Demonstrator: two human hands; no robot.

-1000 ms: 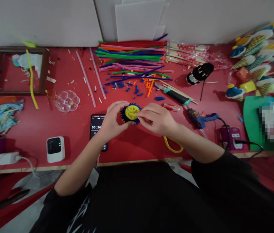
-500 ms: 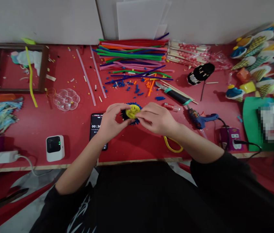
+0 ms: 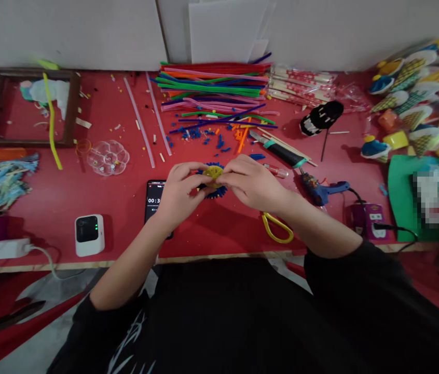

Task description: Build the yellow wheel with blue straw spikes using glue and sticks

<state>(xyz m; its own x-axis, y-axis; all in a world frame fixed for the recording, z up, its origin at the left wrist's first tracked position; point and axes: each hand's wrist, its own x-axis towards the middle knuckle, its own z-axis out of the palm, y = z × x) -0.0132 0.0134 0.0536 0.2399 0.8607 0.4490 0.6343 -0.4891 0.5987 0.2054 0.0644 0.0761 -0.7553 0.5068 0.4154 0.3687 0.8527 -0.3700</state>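
Tabletop: red, flat, strewn with craft stock. It sits below the piece in hand and appears clear of it.

Pipe-cleaner bundle: multicoloured, lying at the far side, beyond the hands.

Right hand: fingertips and thumb drawn together, clamped on the right side of the rosette; exact contact partly hidden by the knuckles.

Left hand: curled around the left side of the rosette, thumb and fingers clamped on its rim and face.

Hot-glue gun: blue-handled, corded, lying to the right, well apart from both hands.

Rosette: one piece, blue spiky surround, yellow face, held between the two hands above the tabletop near its middle. Judged very light. Probably soft at the surface, springy beneath if wired; not slippery, given the fuzzy look. Unlikely to break, but easily squashed or bent.

Yellow disc: centre of the rosette, facing up, partly under the fingers. Likely the firmest part; best hold is a light pinch at its edge, thumb above, fingers below.

Blue spikes: radiating past the disc. Judged floppy and easily flattened; poor gripping points.

Blue offcuts: loose, scattered before the bundle.
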